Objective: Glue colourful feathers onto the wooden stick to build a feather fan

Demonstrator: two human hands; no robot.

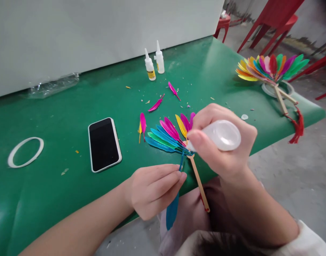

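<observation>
My left hand (157, 190) pinches a blue feather (173, 211) by its quill, with the vane hanging below my fingers. In my right hand (227, 142) is a white glue bottle (224, 136), held tilted with its tip down near the quill end of that feather. Under the bottle lies a feather fan (163, 137) of blue, green, pink and yellow feathers. Its wooden handle (199, 183) sticks out past the table edge toward me. My right hand hides part of the fan. Loose pink feathers (156, 104) lie beyond it, and a pink and a yellow feather (140, 133) to its left.
A phone (104, 145) and a white ring (25, 152) lie on the green table (64, 199). Two glue bottles (150, 67) stand at the back beside the pale wall. Another multicoloured fan (272, 69) with a red tassel rests at the right. Red chairs (275, 17) stand beyond.
</observation>
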